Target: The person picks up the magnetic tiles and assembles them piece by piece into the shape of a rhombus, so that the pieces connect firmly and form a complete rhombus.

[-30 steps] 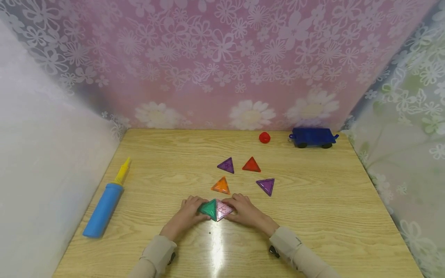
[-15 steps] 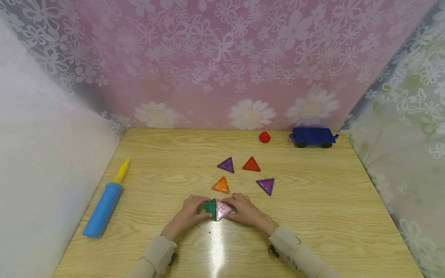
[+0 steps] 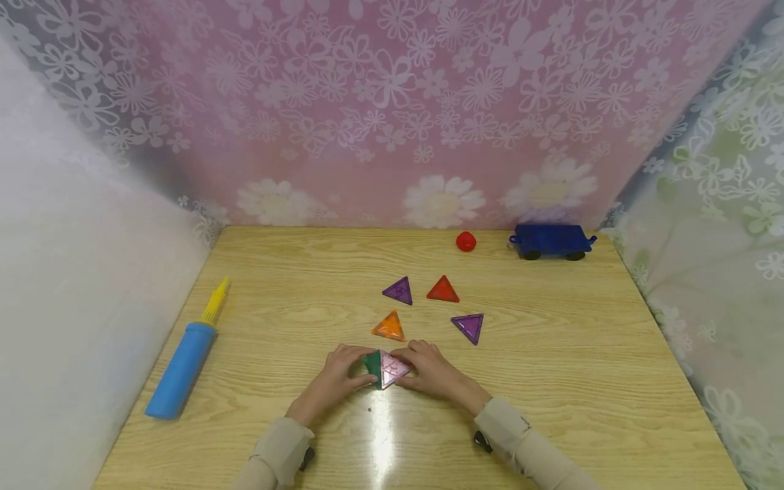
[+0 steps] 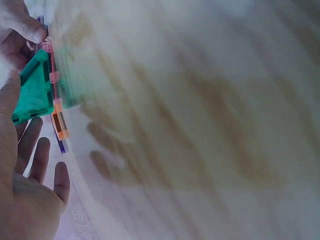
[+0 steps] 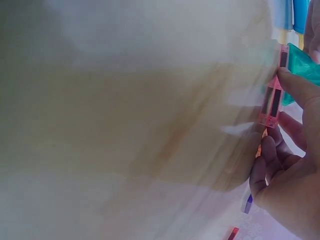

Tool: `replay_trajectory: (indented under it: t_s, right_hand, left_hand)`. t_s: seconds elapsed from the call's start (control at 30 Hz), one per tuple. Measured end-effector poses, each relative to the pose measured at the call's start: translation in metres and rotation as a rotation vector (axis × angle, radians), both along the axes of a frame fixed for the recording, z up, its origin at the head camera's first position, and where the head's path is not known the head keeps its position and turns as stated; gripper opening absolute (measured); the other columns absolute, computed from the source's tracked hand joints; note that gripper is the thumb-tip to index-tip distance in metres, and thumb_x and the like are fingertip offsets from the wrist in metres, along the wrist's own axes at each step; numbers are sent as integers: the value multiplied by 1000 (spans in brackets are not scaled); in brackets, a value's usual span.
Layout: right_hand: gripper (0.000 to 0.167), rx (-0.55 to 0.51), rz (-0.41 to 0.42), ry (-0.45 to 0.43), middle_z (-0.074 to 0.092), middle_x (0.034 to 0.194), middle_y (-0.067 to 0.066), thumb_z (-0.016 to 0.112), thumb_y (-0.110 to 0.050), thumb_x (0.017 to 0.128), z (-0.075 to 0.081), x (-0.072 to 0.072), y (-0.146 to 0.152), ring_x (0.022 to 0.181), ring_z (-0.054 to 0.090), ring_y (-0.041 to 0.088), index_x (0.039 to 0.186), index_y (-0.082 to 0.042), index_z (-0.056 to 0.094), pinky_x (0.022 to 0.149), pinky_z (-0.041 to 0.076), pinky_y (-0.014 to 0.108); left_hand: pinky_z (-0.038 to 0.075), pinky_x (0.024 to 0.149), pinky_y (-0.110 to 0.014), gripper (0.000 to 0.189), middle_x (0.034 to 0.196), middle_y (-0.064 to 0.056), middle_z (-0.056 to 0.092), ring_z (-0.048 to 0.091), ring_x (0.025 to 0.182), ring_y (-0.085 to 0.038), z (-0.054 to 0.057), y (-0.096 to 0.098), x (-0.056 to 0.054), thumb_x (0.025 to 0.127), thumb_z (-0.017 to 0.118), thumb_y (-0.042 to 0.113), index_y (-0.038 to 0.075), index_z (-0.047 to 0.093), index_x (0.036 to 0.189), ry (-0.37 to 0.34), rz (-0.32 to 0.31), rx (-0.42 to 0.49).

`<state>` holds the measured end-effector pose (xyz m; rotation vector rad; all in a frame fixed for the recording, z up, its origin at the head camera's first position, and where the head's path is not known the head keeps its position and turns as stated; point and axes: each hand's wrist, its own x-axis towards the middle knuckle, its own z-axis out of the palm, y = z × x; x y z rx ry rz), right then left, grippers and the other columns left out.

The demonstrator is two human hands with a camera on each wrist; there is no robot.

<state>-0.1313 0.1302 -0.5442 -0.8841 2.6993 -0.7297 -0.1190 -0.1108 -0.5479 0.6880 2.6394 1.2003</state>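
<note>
Green magnetic triangle (image 3: pixel 373 368): ctr-front of wood-grain table (image 3: pixel 294 299), btw the hands; tipped up, base edge along pink magnetic triangle's (image 3: pixel 392 369) L edge.
Change: lay abt flat 1 s ago; now much narrower from above, i.e. raised. L hand moved slightly R w/ it; pink hasn't shifted.
Meaning: joint seems to work as hinge; pair now a fold, not a flat diamond.
Pointing: green's free corner up & L, twd L palm; hinge edge runs near–far. Pink's tip points R.
Long axis: none clear, sides look abt equal.
L hand (image 3: pixel 335 374): thumb + index clamped on green's near & far sides; other fingers apart.
R hand (image 3: pixel 433 373): thumb + index pinching pink, which looks flat.
Nearby: orange triangle (image 3: pixel 390 327) just beyond pair, not touching.
</note>
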Motion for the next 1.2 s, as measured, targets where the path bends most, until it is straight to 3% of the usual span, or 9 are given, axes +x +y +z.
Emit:
replay_trajectory:
  t_s: [0.23,0.4,0.5,0.63,0.87,1.2]
  right_hand:
    - [47,-61,-25,-56,58,109,3,67,-33,89,3,-4,1,100,52,19,129,-9,58,88,44,39]
    - [41,-98,-53,-4,56,109,7,61,-27,93,5,-10,0,98,47,20,127,-5,58,87,45,38]
    - [40,-96,-56,35,56,121,12,60,-27,94,5,-12,-1,109,46,26,127,-5,58,96,40,44]
    - [43,-82,-63,12,51,136,15,60,-28,94,3,-13,-2,121,41,32,131,-6,56,103,34,52]
    - [46,-71,-85,-21,49,140,12,60,-29,94,1,-12,1,121,41,32,134,-9,53,101,34,52]
    - [47,-126,-95,-27,48,141,13,61,-29,93,2,-4,7,116,44,29,134,-7,54,96,38,50]
  left_hand:
    - [35,97,-47,50,126,-7,59,47,114,-23,0,0,0,82,74,27,12,59,126,2,-3,-2]
    - [34,99,-50,50,126,-7,59,46,115,-23,0,0,1,82,73,28,11,58,127,-1,-7,-2]
    - [35,98,-50,50,127,-7,59,47,114,-23,-1,0,1,83,73,29,11,58,127,5,-14,-5]
    - [35,98,-49,51,128,-6,58,46,115,-22,-1,0,1,83,72,31,12,58,128,8,-24,-13]
    - [33,103,-49,51,131,-4,56,44,120,-22,0,-1,0,85,71,32,14,57,130,-22,-25,-22]
    - [35,99,-49,49,127,-5,59,47,117,-23,0,-3,-1,84,71,32,12,58,127,18,-37,-28]
